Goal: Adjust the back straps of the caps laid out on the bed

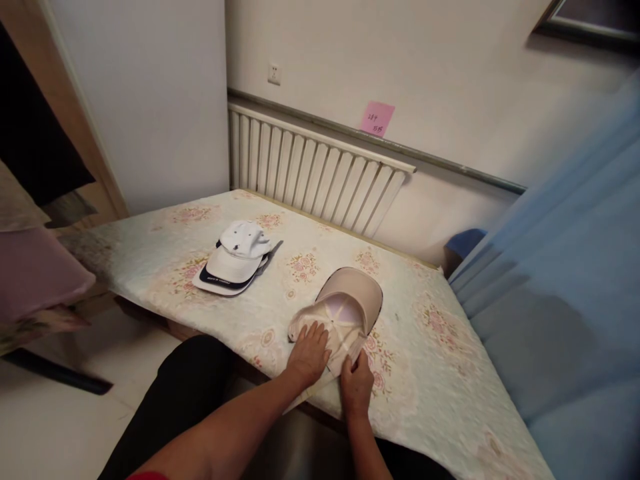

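A beige baseball cap (353, 300) lies upside down near the front edge of the table, its brim pointing away from me and its inside facing up. My left hand (310, 353) rests on the cap's inner crown with the fingers stretched out flat. At the cap's near right edge, my right hand (357, 383) pinches the rim between thumb and fingers. Farther left sits a stack of baseball caps (235, 259), a white one with a small dark logo on top and dark and white brims beneath it.
A floral cloth (330, 267) covers the table. Behind it are a white radiator (320, 170), a wall socket (274, 74) and a pink note (377, 119). A blue curtain (565, 287) hangs along the right side. Pink fabric (40, 273) is at the left.
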{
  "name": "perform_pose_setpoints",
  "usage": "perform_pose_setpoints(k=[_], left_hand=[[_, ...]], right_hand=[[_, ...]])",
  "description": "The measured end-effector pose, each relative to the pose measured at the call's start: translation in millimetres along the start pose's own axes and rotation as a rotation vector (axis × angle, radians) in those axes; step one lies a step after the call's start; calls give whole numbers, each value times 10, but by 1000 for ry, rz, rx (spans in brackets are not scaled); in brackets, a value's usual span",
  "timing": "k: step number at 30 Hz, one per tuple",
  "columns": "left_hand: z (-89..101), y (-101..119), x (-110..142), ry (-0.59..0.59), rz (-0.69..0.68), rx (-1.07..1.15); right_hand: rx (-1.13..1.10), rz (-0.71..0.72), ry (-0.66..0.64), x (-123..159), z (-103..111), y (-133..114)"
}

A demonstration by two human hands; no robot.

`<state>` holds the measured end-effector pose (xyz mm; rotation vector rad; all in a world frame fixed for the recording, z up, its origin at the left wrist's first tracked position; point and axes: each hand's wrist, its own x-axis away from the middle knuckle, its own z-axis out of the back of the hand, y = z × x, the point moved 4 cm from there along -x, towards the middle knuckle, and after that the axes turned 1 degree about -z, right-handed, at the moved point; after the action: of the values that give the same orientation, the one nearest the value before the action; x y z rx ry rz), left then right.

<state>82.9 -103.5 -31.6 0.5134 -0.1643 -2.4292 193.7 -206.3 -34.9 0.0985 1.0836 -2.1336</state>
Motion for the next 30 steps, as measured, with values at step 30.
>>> perform_pose_setpoints(k=[30], left_hand=[[-24,-10,8,-3,2,-10]], right_hand=[[26,-27,-32,-9,19,-39]])
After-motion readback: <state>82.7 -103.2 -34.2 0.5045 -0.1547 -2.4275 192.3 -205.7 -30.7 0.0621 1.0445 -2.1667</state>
